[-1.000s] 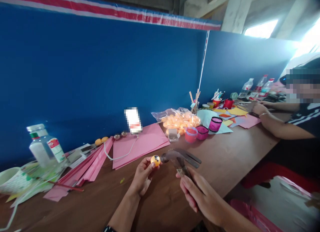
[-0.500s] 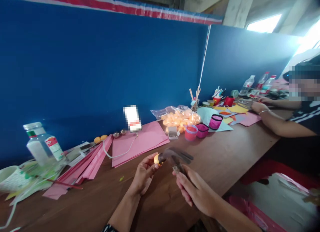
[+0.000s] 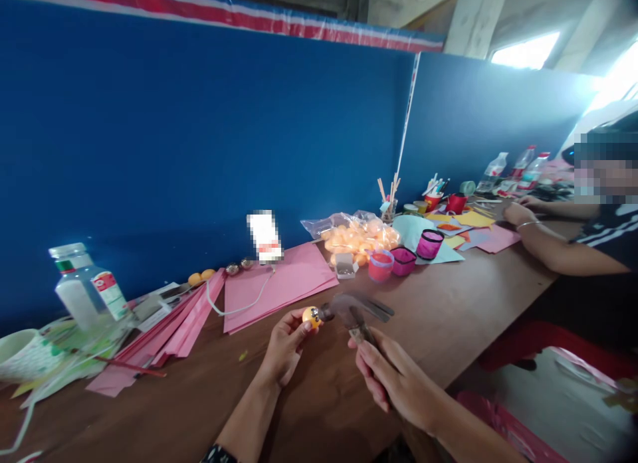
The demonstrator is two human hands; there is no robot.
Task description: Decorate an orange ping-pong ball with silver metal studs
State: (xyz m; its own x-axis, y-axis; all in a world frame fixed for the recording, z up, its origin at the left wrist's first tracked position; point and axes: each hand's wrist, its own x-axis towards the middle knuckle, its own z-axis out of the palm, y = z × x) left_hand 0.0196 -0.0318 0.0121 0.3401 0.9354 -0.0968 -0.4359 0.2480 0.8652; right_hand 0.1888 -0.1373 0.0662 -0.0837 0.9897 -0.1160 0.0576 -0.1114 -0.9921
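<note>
My left hand (image 3: 285, 347) pinches a small orange-yellow ball (image 3: 311, 316) between thumb and fingers, raised over the table. Dark and shiny marks, too small to name, show on the ball's right side. My right hand (image 3: 386, 370) is wrapped round the handle of a claw hammer (image 3: 351, 310). The hammer's striking face points left at the ball, close to its right side; the claw points right. Motion slightly smears the hammer head. Whether face and ball touch I cannot tell.
Behind my hands lie pink paper sheets (image 3: 279, 283), a bag of orange balls (image 3: 359, 236) and a small grey box (image 3: 345, 266). Glass bottles (image 3: 74, 283) stand at left. Small cups (image 3: 381, 266) sit right of the bag. Another person's arm (image 3: 558, 247) rests at far right.
The hammer and my right hand have shifted slightly right, away from the ball. More of the ball's marked right side now shows. My left hand keeps its hold.
</note>
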